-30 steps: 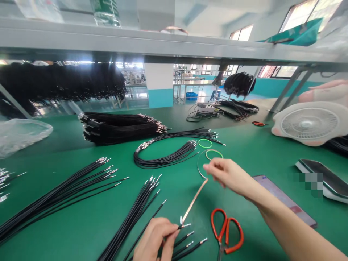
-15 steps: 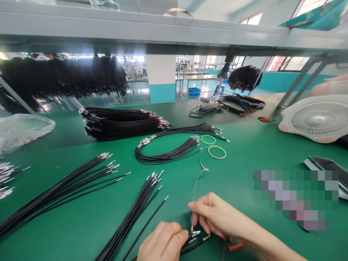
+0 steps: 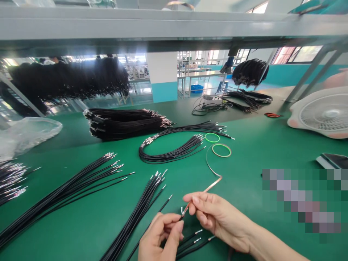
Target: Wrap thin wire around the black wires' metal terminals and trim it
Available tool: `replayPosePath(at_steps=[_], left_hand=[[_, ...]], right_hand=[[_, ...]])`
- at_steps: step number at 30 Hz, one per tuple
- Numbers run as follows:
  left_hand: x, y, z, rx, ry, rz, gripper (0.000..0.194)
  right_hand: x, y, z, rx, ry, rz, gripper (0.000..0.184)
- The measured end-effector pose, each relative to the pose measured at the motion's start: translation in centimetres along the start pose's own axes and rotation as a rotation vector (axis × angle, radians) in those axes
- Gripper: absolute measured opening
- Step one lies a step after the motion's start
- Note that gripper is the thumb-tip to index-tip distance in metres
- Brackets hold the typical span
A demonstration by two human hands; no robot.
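Observation:
My left hand (image 3: pixel 163 235) pinches a thin black cable near its stripped end (image 3: pixel 182 211), where a small white strand sticks up. With thumb and forefinger closed, my right hand (image 3: pixel 217 214) holds a narrow copper-coloured tape (image 3: pixel 213 184) against that end. The tape bends and runs back to a roll with a green core (image 3: pixel 221 150). Below my hands, several black cables (image 3: pixel 194 241) with silvery tips lie on the green mat. Left of my left hand rests a bundle of black cables (image 3: pixel 138 214), with one loose cable beside it.
A second green ring (image 3: pixel 212 137) lies behind the roll. Further black cable bundles (image 3: pixel 171 157) cover the middle, left (image 3: pixel 78 185) and back (image 3: pixel 127 123) of the bench. A white fan (image 3: pixel 323 114) stands right, a clear plastic bag (image 3: pixel 32 134) left. A grey shelf beam (image 3: pixel 174 25) crosses above.
My left hand has raised one cable end off the mat, turning thumb-up. My right hand has moved slightly up beside it, and the tape is pulled straighter to the right.

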State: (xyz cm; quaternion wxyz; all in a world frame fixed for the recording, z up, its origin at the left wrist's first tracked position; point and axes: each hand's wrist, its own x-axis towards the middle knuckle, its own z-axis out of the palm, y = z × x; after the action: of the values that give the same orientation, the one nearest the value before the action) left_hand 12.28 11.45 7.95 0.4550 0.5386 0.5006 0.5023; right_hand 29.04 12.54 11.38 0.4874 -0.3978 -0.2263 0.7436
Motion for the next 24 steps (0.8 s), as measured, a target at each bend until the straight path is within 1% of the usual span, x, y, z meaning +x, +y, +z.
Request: replayPosePath(at_steps=[2,4,5,7,8,9,10,11,12,13,14,15,16,18,21,23,24], left_hand=[[0.2,0.2,0.2,-0.092,0.05,-0.085,0.021],[0.4,0.5,0.3,-0.146,0.08,-0.12,0.027],[0.5,0.6,0.3,-0.162,0.087,-0.134,0.029],[0.7,0.8,0.4,-0.178,0.086,-0.163,0.032],[0.7,0.9,0.4,-0.18,0.079,-0.176,0.033],[0.7,1.0,0.3,-0.175,0.068,-0.187,0.033],[0.7,1.0,0.4,-0.166,0.055,-0.192,0.033],[0.7,1.0,0.4,-0.15,0.042,-0.191,0.033],[0.6,1.0,0.4,-0.131,0.034,-0.183,0.032],[0.5,0.9,0.4,-0.11,0.03,-0.172,0.031],[0.4,0.9,0.4,-0.089,0.031,-0.161,0.031],[0.3,0.8,0.4,-0.07,0.031,-0.153,0.03],[0.3,0.8,0.3,-0.055,0.032,-0.15,0.031],[0.2,0.8,0.3,-0.038,0.032,-0.162,0.032],[0.4,0.9,0.1,-0.035,0.037,-0.192,0.036],[0.6,1.1,0.1,-0.045,0.028,-0.205,0.036],[0.7,1.1,0.0,-0.056,0.016,-0.21,0.036]], right_hand=[[-0.1,0.6,0.5,-0.015,0.056,-0.037,0.036],[-0.5,1.0,0.9,-0.075,0.095,-0.058,0.038],[-0.9,1.0,0.9,-0.133,0.067,-0.027,0.041],[-1.7,0.5,0.9,-0.318,-0.093,0.084,0.053],[-2.2,0.0,0.7,-0.435,-0.178,0.109,0.059],[-2.5,-0.4,0.6,-0.553,-0.209,0.045,0.061],[-2.7,-0.9,0.4,-0.667,-0.161,-0.126,0.058],[-2.8,-1.3,0.3,-0.784,-0.072,-0.353,0.051],[-2.6,-1.5,0.2,-0.907,0.015,-0.594,0.041],[-2.3,-1.5,0.1,-1.032,0.062,-0.794,0.031],[-1.8,-1.3,0.0,-1.153,0.056,-0.911,0.026],[-1.3,-1.1,0.0,-1.252,0.025,-0.959,0.026],[-0.9,-0.7,0.0,-1.323,0.002,-0.953,0.025],[-0.2,0.0,0.1,-1.379,0.021,-0.854,0.023],[-0.2,0.9,0.5,-1.309,0.124,-0.674,0.029],[-0.5,1.5,0.8,-1.252,0.162,-0.632,0.029],[-0.6,1.8,0.9,-1.239,0.17,-0.64,0.029]])
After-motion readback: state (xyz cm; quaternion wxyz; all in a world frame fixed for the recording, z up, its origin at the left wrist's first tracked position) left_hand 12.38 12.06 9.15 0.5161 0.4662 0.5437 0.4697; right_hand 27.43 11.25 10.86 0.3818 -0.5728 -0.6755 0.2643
